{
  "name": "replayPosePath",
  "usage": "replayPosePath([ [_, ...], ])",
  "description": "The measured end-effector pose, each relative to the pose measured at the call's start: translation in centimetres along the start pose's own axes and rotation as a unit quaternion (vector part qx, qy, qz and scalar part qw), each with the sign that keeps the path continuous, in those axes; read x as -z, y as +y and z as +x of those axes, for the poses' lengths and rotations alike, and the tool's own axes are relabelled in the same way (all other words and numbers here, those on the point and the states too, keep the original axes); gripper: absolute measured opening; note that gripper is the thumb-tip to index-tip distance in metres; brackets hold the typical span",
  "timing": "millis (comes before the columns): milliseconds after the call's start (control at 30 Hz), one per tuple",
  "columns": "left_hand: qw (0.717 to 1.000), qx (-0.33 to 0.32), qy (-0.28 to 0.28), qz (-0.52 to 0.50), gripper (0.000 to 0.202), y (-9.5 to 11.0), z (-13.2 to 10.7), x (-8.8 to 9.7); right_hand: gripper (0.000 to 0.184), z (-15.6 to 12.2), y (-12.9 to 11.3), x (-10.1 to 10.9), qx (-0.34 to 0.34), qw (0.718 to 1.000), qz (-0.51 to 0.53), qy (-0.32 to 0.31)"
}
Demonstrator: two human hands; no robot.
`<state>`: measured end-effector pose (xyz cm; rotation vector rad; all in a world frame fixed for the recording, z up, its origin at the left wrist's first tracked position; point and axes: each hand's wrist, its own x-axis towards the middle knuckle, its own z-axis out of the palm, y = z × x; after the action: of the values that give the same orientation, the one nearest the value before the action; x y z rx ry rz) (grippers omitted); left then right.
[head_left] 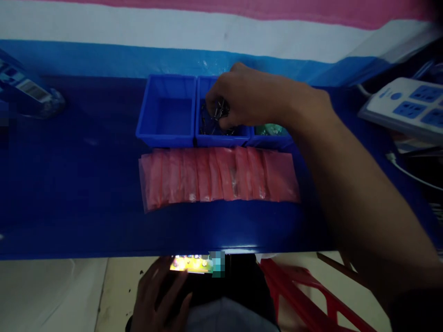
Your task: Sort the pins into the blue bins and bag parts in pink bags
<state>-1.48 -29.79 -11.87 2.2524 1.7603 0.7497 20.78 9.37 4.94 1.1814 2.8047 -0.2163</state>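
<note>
My right hand (238, 94) reaches into the middle blue bin (223, 140), its fingers closed on a bunch of small dark screws (221, 109). More of the same small metal pieces lie at the bottom of that bin, partly hidden by the hand. Below the table edge, my left hand (161, 295) rests by my lap with its fingers stretched out and apart. One fingertip is at the lower edge of a phone (192, 263) with a bright, lit screen. A row of overlapping pink plastic bags (221, 175) lies in front of the bins.
An empty-looking blue bin (166, 137) stands on the left; the right bin (272, 138) holds small greenish bags, partly behind my forearm. A white power strip (398, 99) is at the right. A blue package (29, 90) lies far left. A red stool (301, 286) stands below.
</note>
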Motion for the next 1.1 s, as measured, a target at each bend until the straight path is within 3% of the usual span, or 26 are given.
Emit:
replayPosePath([
  [67,0.994,0.104,-0.011,0.01,0.085,-0.8,-1.1,-1.7,0.019,0.1,0.3,-0.1,-0.002,1.0,-0.005,0.006],
  [167,0.985,0.159,-0.058,-0.017,0.084,-1.7,-1.4,-3.2,0.018,0.2,0.3,-0.1,0.003,1.0,-0.007,0.009],
  [267,0.981,0.171,-0.081,-0.039,0.079,-2.5,-1.0,-3.9,0.018,0.0,0.0,0.1,0.003,1.0,-0.001,0.013],
  [533,0.99,0.13,-0.055,-0.014,0.079,-2.4,-0.1,-4.9,0.016,-0.6,0.0,0.7,0.016,0.999,0.012,0.037],
  [667,0.996,0.07,-0.046,0.028,0.075,-2.9,0.1,-3.6,0.015,-1.3,-0.5,1.4,0.034,0.998,0.02,0.05],
  [867,0.988,-0.014,0.132,0.074,0.073,-3.2,0.6,0.8,0.017,-1.4,-0.2,1.4,0.039,0.997,0.035,0.059],
  [1000,0.986,-0.107,0.118,0.057,0.083,-3.2,2.4,2.1,0.021,-1.0,0.7,0.8,0.025,0.998,0.036,0.047],
  [1100,0.983,-0.151,0.095,0.043,0.073,-3.8,2.6,3.3,0.021,-1.0,0.8,0.9,0.03,0.998,0.044,0.043],
])
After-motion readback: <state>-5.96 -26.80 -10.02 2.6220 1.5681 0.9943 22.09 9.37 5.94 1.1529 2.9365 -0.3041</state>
